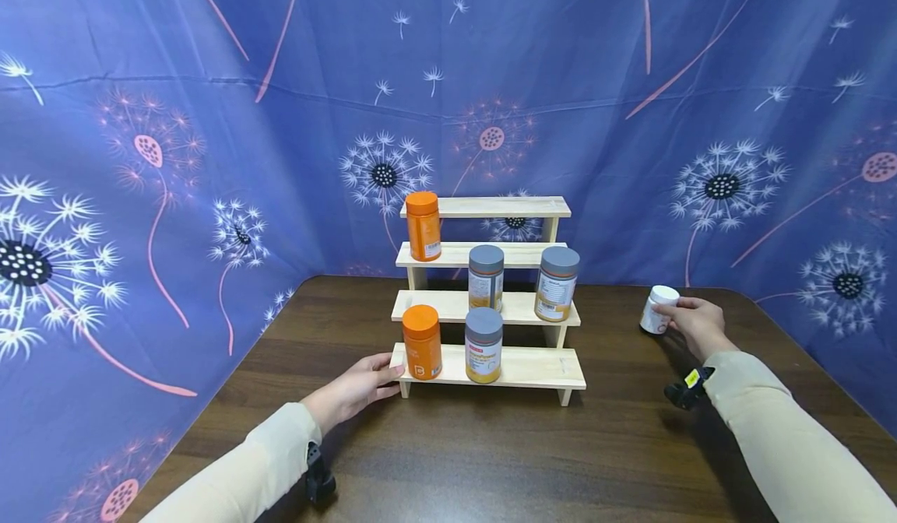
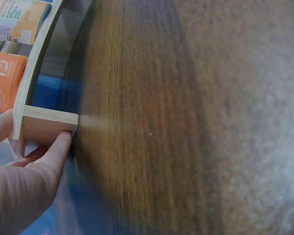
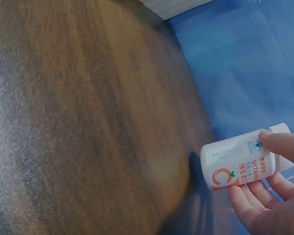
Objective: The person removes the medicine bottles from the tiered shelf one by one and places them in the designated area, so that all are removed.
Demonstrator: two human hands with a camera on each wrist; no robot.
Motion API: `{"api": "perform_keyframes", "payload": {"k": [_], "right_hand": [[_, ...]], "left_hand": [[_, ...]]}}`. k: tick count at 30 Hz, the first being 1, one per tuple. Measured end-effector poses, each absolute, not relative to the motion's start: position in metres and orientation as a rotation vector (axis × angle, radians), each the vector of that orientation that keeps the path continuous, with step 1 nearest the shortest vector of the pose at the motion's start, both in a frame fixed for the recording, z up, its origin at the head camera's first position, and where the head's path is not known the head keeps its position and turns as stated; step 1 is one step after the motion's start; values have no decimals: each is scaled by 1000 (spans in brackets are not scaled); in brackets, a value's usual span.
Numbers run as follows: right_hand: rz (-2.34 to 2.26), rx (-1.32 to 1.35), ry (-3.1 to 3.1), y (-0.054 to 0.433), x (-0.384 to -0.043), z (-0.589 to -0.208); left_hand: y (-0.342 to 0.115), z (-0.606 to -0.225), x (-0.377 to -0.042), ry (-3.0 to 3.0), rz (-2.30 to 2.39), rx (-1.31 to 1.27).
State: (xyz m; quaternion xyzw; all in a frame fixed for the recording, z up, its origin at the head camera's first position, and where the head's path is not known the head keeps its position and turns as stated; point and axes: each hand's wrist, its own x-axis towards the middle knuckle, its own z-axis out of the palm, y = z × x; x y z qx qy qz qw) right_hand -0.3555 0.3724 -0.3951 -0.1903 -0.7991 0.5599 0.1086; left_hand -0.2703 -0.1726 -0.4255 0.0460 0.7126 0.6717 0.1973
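Clamping white bottle (image 1: 653,317) between thumb and fingers of right hand (image 1: 697,324), up near cap (image 1: 666,295), at far right of table (image 1: 490,449), well apart from rack (image 1: 536,363). Can't tell about base contact. Pinching bottom-left end of rack with left hand (image 1: 357,388). Lift bottle straight up before moving sideways; pinch rack lightly, no dragging; mind orange jar (image 1: 422,345) just beside left thumb.

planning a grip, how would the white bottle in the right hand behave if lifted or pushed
The white bottle looks like rigid plastic, so it should keep its shape in the right hand. Its round body would probably roll if laid sideways. Its smooth surface may be slippery.
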Motion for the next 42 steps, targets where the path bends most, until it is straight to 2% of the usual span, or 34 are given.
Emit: {"api": "perform_keyframes", "payload": {"k": [24,33,42], "right_hand": [[1728,-666,-2358,381,-351,-406],[1769,-683,-2285,396,-368,-422],[1867,-687,-2202,388,-363,-410]], "left_hand": [[-173,-427,-269,1978,1894,129],[-175,-427,-269,1974,1902,141],[-174,-428,-271,1970,1909,134]]}}
